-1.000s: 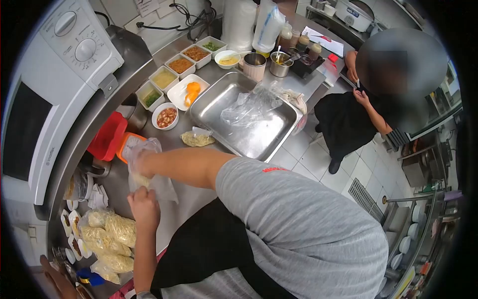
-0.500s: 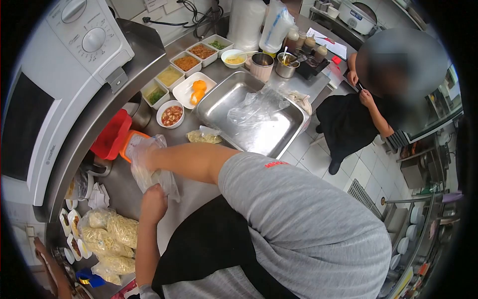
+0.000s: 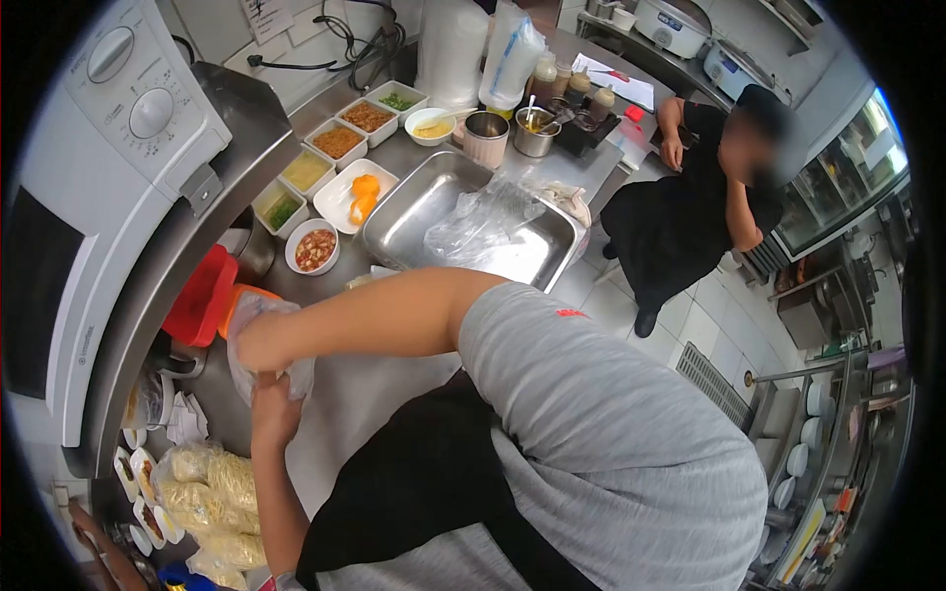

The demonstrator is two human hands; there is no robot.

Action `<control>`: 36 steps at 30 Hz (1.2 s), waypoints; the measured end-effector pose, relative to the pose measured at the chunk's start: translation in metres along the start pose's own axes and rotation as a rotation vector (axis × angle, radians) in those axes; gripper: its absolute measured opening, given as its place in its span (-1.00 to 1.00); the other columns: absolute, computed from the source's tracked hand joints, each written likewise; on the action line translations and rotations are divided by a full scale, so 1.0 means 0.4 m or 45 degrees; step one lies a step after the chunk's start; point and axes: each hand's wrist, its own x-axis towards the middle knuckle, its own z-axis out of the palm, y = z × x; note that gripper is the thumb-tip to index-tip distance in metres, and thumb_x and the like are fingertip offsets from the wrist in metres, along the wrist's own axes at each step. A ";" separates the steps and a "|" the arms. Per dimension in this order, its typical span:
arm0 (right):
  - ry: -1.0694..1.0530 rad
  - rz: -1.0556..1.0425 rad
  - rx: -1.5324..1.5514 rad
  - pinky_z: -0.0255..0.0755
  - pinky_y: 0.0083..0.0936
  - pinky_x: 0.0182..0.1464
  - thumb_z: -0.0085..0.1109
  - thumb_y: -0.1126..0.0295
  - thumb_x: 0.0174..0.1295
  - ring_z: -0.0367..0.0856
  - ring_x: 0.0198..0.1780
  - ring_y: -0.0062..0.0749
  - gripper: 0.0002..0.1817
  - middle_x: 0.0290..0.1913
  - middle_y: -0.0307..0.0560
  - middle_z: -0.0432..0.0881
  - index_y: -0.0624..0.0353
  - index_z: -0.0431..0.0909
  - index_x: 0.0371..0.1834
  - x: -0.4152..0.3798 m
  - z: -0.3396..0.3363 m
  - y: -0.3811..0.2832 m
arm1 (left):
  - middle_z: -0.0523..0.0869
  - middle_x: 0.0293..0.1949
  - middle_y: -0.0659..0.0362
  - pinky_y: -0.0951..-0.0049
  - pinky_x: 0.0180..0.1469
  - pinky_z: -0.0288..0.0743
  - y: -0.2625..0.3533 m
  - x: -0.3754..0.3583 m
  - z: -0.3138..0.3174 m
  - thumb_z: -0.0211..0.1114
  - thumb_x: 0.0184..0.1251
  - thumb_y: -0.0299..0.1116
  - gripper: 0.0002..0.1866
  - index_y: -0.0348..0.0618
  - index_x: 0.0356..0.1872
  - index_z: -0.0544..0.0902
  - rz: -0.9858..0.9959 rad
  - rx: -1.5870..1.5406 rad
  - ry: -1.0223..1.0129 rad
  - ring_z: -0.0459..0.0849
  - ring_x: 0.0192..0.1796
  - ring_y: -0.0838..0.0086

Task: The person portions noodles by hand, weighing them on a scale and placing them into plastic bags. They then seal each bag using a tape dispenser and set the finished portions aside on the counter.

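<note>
A clear plastic bag hangs around my right hand over the steel counter. The fingers of that hand point down into the bag and are hidden, so their grip does not show. Just below, my left hand is closed on the bag's edge, close to the right wrist. An orange-rimmed container stands right behind the bag, partly covered by it. Against it leans a red plastic container.
Bagged noodles lie at lower left beside small filled dishes. Topping tubs, a bowl of chopped red pieces and a steel tray line the back. A co-worker stands at right.
My right hand has moved down and left, deeper into the bag, and my left hand has come closer to it. The co-worker has raised a hand to the head. The view has shifted slightly.
</note>
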 end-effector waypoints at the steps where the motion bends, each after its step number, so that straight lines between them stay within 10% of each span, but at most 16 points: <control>1: 0.026 -0.018 0.015 0.53 -0.18 -0.16 0.27 0.36 -0.12 0.68 -0.20 -0.08 -0.74 -0.27 0.12 0.69 0.25 0.71 -0.35 -0.016 -0.017 -0.015 | 0.51 0.06 -0.19 0.08 0.11 0.36 0.003 0.000 0.000 0.29 -0.03 -0.48 -0.66 -0.38 -0.15 0.59 0.050 -0.036 0.061 0.46 0.09 -0.10; 15: -0.307 0.266 -0.007 0.49 -0.26 -0.12 0.26 0.36 -0.08 0.65 -0.04 -0.23 -0.68 -0.11 -0.10 0.70 0.02 0.72 -0.17 0.065 0.152 -0.013 | 0.62 -0.44 -0.17 0.01 -0.04 0.43 0.068 -0.066 0.005 0.13 0.00 -0.55 -0.80 -0.27 -0.29 0.58 -0.026 -0.042 0.226 0.58 -0.24 -0.15; 27: -0.487 0.141 -0.067 0.43 -0.19 -0.02 0.27 0.33 -0.09 0.61 0.01 -0.20 -0.68 -0.09 -0.10 0.69 -0.02 0.71 -0.17 0.105 0.167 0.021 | 0.66 -0.34 -0.10 0.06 0.21 0.30 0.008 -0.097 0.042 0.25 0.02 -0.51 -0.77 -0.27 -0.23 0.58 0.191 -0.074 0.075 0.62 -0.18 0.06; 36: -0.348 -0.163 -0.112 0.45 -0.17 -0.05 0.20 0.37 -0.06 0.63 -0.09 -0.09 -0.74 -0.13 0.06 0.68 0.15 0.71 -0.27 0.067 0.017 0.052 | 0.64 -0.04 0.02 0.02 0.37 0.06 0.062 -0.097 -0.084 0.55 -0.30 -0.33 -0.37 -0.21 -0.04 0.57 0.068 -0.003 0.326 0.55 0.10 0.16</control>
